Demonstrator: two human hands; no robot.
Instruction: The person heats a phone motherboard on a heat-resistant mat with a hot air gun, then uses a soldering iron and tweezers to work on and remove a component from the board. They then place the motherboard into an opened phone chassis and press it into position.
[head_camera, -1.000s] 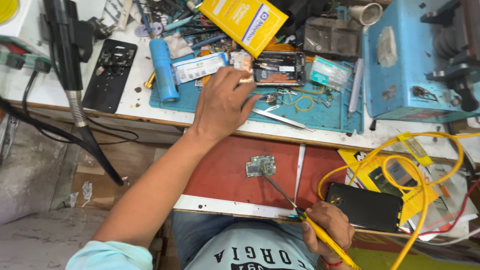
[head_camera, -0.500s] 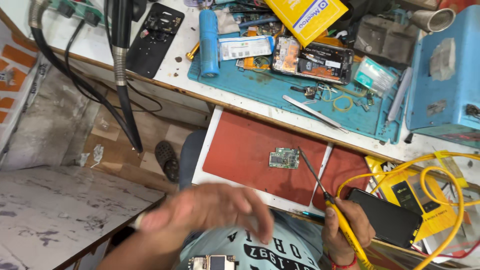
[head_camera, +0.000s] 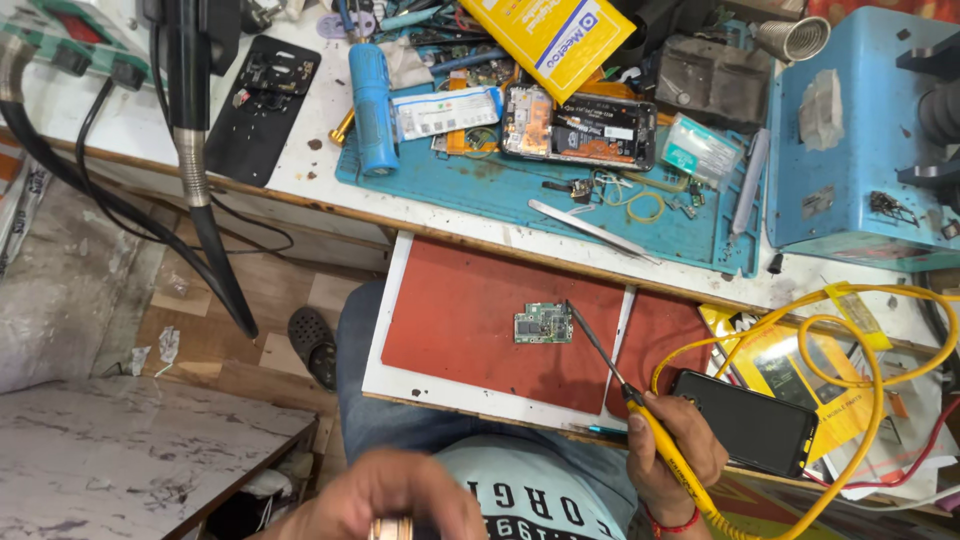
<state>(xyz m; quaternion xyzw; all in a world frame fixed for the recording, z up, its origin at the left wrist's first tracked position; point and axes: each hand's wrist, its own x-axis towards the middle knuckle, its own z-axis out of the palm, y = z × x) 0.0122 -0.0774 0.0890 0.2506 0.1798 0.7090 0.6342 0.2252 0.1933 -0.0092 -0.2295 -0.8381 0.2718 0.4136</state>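
Note:
My right hand (head_camera: 672, 455) grips a yellow soldering iron (head_camera: 660, 440) with a yellow cord. Its thin tip rests at the right edge of a small green circuit board (head_camera: 543, 323), which lies on a red mat (head_camera: 460, 320) on a white board across my lap. My left hand (head_camera: 390, 498) is low in the frame near my chest and blurred. Its fingers curl over a small round golden object (head_camera: 392, 528) that I cannot identify.
A black phone (head_camera: 748, 420) lies right of my right hand. On the bench are a blue work mat (head_camera: 520, 190) with tweezers (head_camera: 590, 230), an opened phone (head_camera: 580, 125), a blue cylinder (head_camera: 372, 90), a yellow box (head_camera: 550, 35) and a blue machine (head_camera: 860, 130). A black hose (head_camera: 200, 190) hangs at left.
My left hand left the bench's blue mat and came down to my chest with something small in it. The view shifted left. The soldering iron stays at the board.

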